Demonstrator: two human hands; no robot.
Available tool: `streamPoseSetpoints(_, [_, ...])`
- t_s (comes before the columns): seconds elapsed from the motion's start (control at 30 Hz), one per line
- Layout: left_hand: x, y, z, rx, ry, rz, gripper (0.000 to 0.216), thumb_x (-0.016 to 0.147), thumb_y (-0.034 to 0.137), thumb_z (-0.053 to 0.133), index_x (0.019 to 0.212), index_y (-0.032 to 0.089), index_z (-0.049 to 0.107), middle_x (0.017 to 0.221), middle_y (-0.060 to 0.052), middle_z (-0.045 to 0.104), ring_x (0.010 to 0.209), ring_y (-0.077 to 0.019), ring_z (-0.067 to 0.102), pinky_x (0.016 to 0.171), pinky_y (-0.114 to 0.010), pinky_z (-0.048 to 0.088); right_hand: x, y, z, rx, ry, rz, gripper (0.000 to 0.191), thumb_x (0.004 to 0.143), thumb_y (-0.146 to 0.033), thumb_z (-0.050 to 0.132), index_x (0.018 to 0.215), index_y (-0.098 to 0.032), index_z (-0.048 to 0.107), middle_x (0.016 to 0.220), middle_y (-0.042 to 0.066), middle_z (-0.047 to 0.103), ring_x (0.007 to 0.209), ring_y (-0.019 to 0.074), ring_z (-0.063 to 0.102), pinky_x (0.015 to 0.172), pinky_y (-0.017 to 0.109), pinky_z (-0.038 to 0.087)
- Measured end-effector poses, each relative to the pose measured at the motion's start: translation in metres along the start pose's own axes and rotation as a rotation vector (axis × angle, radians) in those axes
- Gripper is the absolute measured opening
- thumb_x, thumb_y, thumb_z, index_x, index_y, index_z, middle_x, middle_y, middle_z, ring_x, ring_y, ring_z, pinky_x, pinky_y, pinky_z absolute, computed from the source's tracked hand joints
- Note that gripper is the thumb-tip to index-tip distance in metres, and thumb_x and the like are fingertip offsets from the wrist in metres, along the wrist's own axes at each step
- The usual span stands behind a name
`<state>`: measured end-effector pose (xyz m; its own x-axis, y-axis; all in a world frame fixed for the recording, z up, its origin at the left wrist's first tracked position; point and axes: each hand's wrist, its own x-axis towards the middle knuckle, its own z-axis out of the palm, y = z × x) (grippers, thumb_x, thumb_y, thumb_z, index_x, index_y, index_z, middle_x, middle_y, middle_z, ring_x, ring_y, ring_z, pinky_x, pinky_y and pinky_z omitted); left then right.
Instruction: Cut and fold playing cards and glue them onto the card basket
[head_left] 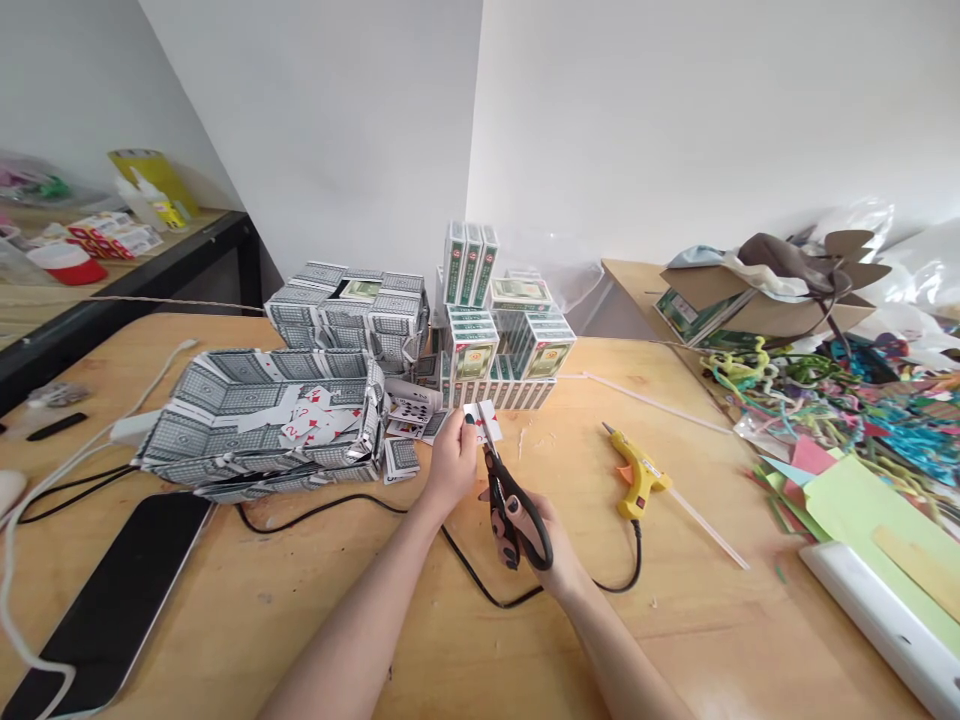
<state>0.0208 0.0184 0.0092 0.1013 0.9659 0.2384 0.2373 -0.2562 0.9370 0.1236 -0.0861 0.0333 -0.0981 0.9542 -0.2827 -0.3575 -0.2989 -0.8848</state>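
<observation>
Left hand (454, 455) has fingers pinching a card (492, 424); right hand (562, 555) has fingers round scissors (498, 474) (black ones), away from the table's (465, 660) left edge.

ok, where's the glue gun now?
Head view, right of centre: the yellow glue gun lies on the table, right of the scissors, a glue stick in its rear.

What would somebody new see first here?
Probably the yellow plastic glue gun, lying on the right. At the back, the tall stack of green-and-white card boxes stands out, with an open grey-patterned tray made of playing cards to its left. In the middle, black-handled metal scissors in the right hand meet a white playing card.
</observation>
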Motion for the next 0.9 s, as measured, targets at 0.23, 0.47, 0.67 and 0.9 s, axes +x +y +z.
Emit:
streamPoseSetpoints(0.23, [0.0007,-0.002,0.0008,-0.035,-0.004,-0.012,0.021,0.082,0.019,0.035,0.061,0.02,0.03,0.054,0.004,0.036,0.051,-0.0104,0.036,0.051,-0.022,0.028,0.0006,-0.0003,0.0013,-0.01,0.026,0.016,0.049,0.068,-0.054,0.063,0.091,-0.011,0.057,0.051,-0.004,0.046,0.036,0.0059,0.039,0.034,0.02,0.03])
streamPoseSetpoints(0.47, [0.0003,-0.0014,0.0012,-0.039,-0.011,-0.018,0.021,0.082,0.02,0.033,0.061,0.02,0.03,0.054,0.004,0.036,0.052,-0.0103,0.036,0.052,-0.022,0.029,0.0013,0.0012,0.0011,0.005,0.045,0.012,0.046,0.066,-0.052,0.064,0.087,-0.011,0.056,0.051,-0.005,0.045,0.034,0.0051,0.038,0.032,0.019,0.028])
streamPoseSetpoints(0.67, [0.0003,-0.0026,0.001,-0.033,-0.018,-0.025,0.021,0.083,0.02,0.033,0.063,0.02,0.032,0.054,0.005,0.036,0.051,-0.0097,0.036,0.052,-0.022,0.028,0.0003,0.0027,0.0021,0.007,0.052,0.023,0.043,0.067,-0.05,0.064,0.085,-0.012,0.055,0.051,-0.006,0.043,0.034,0.0044,0.036,0.032,0.019,0.028])
streamPoseSetpoints(0.9, [0.0005,-0.0038,-0.001,-0.005,-0.017,-0.005,0.02,0.082,0.018,0.034,0.062,0.02,0.032,0.054,0.005,0.036,0.051,-0.0094,0.036,0.052,-0.022,0.029,-0.0006,0.0033,0.0026,-0.031,0.061,0.028,0.039,0.069,-0.05,0.063,0.079,-0.014,0.054,0.049,-0.007,0.041,0.033,0.0043,0.036,0.032,0.018,0.027])
